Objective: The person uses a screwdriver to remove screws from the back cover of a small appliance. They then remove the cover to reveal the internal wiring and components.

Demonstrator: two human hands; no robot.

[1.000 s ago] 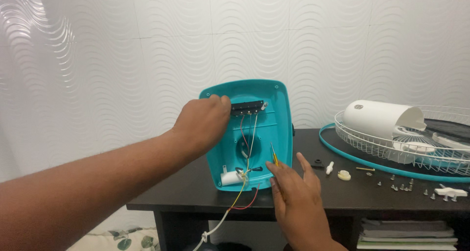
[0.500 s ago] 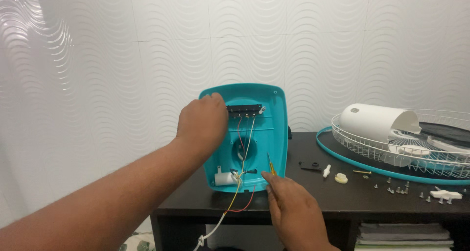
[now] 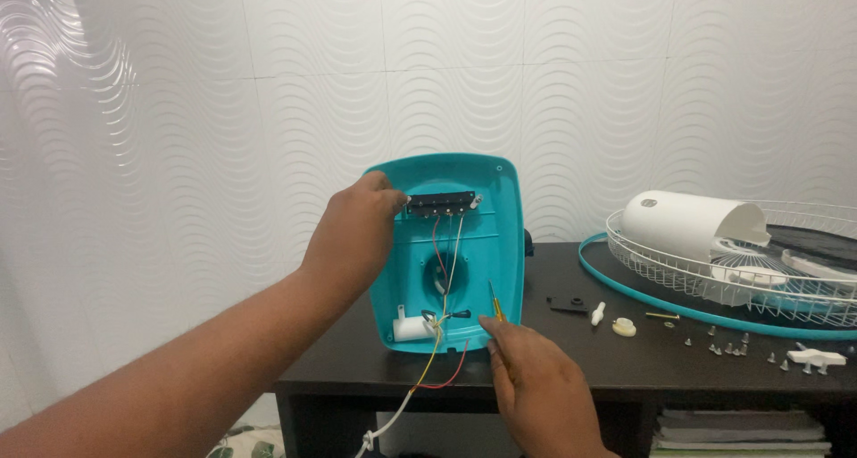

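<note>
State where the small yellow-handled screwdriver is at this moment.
In the head view the screwdriver is low and centre, pinched in the right hand, its tip up against the right inner edge of the teal housing.

right hand (image 3: pixel 540 387) lowered, screwdriver (image 3: pixel 494 303) raised

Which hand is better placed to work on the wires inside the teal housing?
Right, probably. The right hand holds a thin screwdriver beside the wires, while the left hand is steadying the teal housing.
</note>
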